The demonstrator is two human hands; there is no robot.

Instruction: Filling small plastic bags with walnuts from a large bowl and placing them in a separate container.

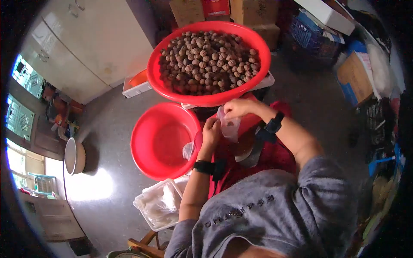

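My left hand pinches one side of a small clear plastic bag above my lap. The fingers of my right hand are closed at the bag's upper edge. A small dark spot shows in or behind the bag; I cannot tell what it is. Just beyond my hands stands a wide red plastic basin heaped with walnuts. To the left of my left hand is a second red basin, with a piece of clear plastic at its right side.
A white plastic basket full of clear bags sits near my left forearm. On the floor are a white box and a metal basin. Cardboard boxes stand behind the walnuts; a blue crate is at right.
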